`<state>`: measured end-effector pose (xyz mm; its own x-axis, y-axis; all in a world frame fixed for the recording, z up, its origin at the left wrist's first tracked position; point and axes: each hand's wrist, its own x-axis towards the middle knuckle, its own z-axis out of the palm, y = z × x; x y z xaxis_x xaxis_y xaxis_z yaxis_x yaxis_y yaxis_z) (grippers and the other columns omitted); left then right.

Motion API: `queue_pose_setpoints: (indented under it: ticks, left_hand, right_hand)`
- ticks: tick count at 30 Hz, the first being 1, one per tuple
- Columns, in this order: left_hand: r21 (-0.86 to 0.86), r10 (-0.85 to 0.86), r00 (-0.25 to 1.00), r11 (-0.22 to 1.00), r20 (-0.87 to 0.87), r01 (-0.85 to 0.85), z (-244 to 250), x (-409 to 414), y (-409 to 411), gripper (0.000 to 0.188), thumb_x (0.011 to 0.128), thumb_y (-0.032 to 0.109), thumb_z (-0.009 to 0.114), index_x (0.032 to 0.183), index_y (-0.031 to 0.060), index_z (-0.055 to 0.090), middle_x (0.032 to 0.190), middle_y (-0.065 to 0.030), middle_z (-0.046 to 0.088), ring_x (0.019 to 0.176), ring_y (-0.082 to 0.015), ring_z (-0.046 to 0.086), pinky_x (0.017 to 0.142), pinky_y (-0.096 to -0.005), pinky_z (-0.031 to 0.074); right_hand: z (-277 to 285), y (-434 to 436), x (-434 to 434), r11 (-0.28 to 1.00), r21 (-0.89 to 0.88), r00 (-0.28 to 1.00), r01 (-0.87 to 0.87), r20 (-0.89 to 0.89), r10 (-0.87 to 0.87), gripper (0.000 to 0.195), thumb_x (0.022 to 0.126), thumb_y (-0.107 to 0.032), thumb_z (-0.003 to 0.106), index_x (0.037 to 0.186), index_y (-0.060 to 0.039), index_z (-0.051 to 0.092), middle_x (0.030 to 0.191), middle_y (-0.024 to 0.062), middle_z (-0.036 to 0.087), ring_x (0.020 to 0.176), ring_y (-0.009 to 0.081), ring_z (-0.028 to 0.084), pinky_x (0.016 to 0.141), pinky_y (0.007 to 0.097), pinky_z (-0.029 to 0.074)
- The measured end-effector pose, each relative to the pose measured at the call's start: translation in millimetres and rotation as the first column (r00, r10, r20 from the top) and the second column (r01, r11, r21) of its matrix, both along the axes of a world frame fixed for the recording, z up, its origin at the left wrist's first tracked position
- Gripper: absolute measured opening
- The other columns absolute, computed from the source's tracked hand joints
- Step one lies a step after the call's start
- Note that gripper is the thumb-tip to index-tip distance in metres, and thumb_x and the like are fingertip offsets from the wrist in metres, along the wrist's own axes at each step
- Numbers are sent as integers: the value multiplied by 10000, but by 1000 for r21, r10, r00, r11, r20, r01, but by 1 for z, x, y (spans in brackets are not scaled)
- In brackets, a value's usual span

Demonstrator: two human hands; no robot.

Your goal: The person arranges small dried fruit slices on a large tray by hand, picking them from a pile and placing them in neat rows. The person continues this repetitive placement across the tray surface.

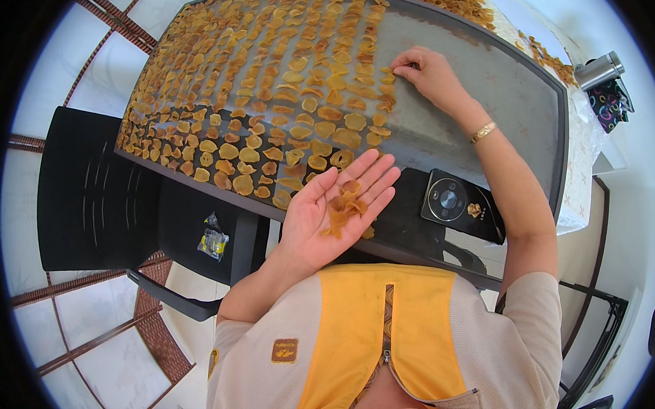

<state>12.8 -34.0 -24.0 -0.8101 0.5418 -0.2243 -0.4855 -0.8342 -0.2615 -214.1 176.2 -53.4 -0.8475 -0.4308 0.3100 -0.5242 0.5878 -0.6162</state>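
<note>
Palm up, my left hand [324, 218] lies over the near edge of a framed glass tabletop [473, 63], holding a small heap of dried brown slices [345, 205] on its palm. Rows of thin dried amber slices [305, 79] cover the left and middle of the glass. At the top end of the rightmost short row, my right hand [424, 72] has thumb and forefinger pinched at the edge of a slice [387, 71]. A bracelet circles the right wrist.
A black appliance panel with a round dial [448, 199] lies right of my left hand, a small piece on it. Beyond the glass are a heap of slices [453, 6] and a steel cup [601, 71]. A black chair [90, 191] with a small plastic packet [213, 244] stands left.
</note>
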Motion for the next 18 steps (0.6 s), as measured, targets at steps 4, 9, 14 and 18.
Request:
queue_pose_setpoints:
  ticks: [4, 9, 14, 18]
  left_hand:
    - [-26, 15, 1000, 1000, -15, -15, 1, 1, 2, 516, 1040, 192, 312, 1525, 17, 312, 1607, -175, 260, 1503, -322, 212, 1237, -454, 172]
    - [-37, 35, 999, 999, -41, -36, -1, 2, 5, 525, 1035, 204, 318, 1536, 44, 309, 1610, -164, 262, 1503, -324, 211, 1233, -471, 164]
    - [-115, 17, 1000, 993, -20, -19, 0, 2, 10, 496, 1056, 255, 274, 1485, 38, 396, 1503, -138, 441, 1419, -285, 373, 1208, -461, 252]
    - [-12, -8, 995, 1000, -101, 7, -9, 4, 9, 496, 1057, 269, 262, 1462, 40, 434, 1435, -121, 504, 1344, -243, 451, 1182, -426, 294]
  right_hand:
    - [10, 1, 12, 997, -74, 991, 17, 132, -7, 133, 917, -111, 670, 1007, -21, 707, 964, 51, 684, 858, 131, 618, 783, 287, 501]
    - [47, -8, 76, 971, -187, 961, -150, 205, 187, 133, 904, -76, 654, 1016, -13, 690, 923, 76, 671, 819, 126, 624, 748, 270, 505]
    - [70, -14, 141, 869, -193, 851, -456, 190, 489, 147, 857, -16, 667, 1000, -39, 693, 968, 99, 633, 851, 210, 639, 775, 305, 517]
    - [61, -18, 161, 824, -256, 828, -505, 127, 547, 159, 823, -16, 688, 976, -58, 692, 987, 90, 641, 962, 290, 604, 831, 364, 511]
